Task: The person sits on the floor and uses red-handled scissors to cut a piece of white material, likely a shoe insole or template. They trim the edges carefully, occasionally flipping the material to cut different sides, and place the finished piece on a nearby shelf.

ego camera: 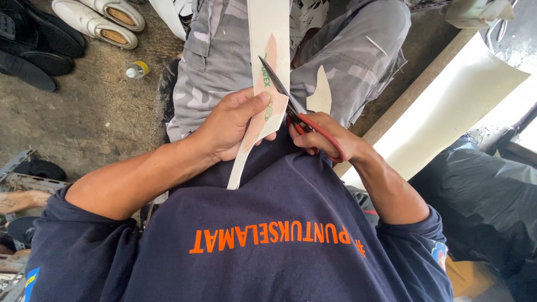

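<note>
Your left hand pinches the long cream sheet strip, while your right hand grips red-handled metal scissors, blades open on it.

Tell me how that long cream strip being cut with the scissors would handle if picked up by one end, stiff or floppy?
Probably semi-stiff: the cream strip runs nearly straight beyond the left hand, without drooping. It looks thin and likely light, since a thumb pinch holds it. It should still flex, as the red-handled scissors in the right hand slice through it.

Shoe-repair workshop, dirt floor, shoes, soles, sheet material
</note>
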